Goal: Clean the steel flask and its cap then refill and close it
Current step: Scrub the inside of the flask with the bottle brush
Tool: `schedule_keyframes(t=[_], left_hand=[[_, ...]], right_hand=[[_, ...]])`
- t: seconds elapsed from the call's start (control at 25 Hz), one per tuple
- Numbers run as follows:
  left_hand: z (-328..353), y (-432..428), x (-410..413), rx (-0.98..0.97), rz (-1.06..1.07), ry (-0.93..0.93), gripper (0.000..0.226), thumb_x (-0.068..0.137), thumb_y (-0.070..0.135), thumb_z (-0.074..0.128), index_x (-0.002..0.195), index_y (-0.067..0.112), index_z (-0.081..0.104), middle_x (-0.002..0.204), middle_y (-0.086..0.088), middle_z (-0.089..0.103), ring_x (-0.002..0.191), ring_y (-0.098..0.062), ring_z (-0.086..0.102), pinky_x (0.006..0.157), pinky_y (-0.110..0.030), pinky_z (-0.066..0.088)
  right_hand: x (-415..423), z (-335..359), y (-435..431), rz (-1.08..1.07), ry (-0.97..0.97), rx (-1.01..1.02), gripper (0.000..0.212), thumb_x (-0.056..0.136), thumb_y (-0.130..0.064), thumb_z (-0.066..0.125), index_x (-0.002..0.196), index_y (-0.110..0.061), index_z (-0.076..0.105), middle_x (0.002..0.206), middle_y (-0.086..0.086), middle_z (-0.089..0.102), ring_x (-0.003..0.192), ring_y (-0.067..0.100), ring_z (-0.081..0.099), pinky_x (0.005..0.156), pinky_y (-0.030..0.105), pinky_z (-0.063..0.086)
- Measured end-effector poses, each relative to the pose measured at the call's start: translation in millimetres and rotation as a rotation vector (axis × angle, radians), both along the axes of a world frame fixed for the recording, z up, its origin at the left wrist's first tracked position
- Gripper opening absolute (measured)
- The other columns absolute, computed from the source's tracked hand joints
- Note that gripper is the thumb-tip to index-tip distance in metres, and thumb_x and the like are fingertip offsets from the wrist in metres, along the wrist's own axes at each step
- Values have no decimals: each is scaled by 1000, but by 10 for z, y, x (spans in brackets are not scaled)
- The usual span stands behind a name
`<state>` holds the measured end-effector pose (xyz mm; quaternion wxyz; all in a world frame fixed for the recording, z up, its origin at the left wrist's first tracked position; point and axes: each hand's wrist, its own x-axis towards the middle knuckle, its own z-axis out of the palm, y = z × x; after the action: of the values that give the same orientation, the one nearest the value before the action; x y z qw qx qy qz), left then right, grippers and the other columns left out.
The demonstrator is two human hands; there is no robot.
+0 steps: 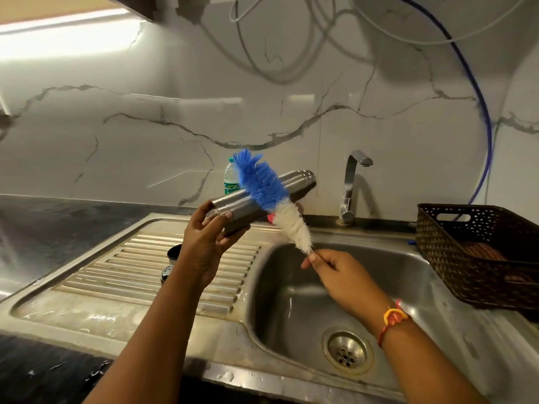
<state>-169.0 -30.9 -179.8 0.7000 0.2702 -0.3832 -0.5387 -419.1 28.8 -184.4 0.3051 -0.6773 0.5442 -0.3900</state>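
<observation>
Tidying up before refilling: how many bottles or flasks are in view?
2: the steel flask held in the left hand, and a plastic bottle behind it, partly hidden by the brush.

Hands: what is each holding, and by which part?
Left hand grips the steel flask by its lower end; right hand pinches the bottle brush by its handle, below the white bristles.

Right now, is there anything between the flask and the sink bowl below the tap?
Nothing visible blocks it. The flask is held up by the left hand, and the sink bowl shows only its drain. The brush in the right hand crosses in front of the flask.
</observation>
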Motion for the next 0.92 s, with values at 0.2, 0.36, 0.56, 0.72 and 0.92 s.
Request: schedule_keyframes(t=[0.2,0.36,0.56,0.72,0.92], left_hand=[[25,19,-4,7,37,5,54,85,8,71,136,18,54,140,-22,50,119,-43,63,91,-50,60],[21,52,-88,6,-17,-64,60,81,9,71,137,17,53,137,-19,54,119,-42,63,89,-50,61],[26,20,-29,-1,85,9,62,85,9,71,143,15,50,139,-19,49,118,-43,63,91,-51,59],[-15,-22,7,19,111,41,58,88,8,70,142,16,50,139,-22,48,117,-45,63,91,-53,59],[-14,-35,51,19,80,33,57,88,9,70,142,15,51,139,-23,49,118,-45,63,91,-52,59]], right_hand=[[-70,-28,-53,-25,106,78,29,102,-38,44,92,-28,69,95,12,69,92,28,64,83,39,52],[-106,0,-46,-37,78,77,28,103,-37,43,94,-28,68,98,6,68,91,20,63,77,33,50],[-109,-13,-59,18,146,119,31,103,-40,43,92,-27,69,72,1,57,60,10,49,56,25,39],[-149,36,-25,-18,-72,8,30,102,-36,45,90,-25,70,63,2,45,50,8,40,50,24,34],[-164,-6,-51,-44,31,-24,29,102,-35,46,89,-24,70,58,-4,46,54,9,44,52,26,35]])
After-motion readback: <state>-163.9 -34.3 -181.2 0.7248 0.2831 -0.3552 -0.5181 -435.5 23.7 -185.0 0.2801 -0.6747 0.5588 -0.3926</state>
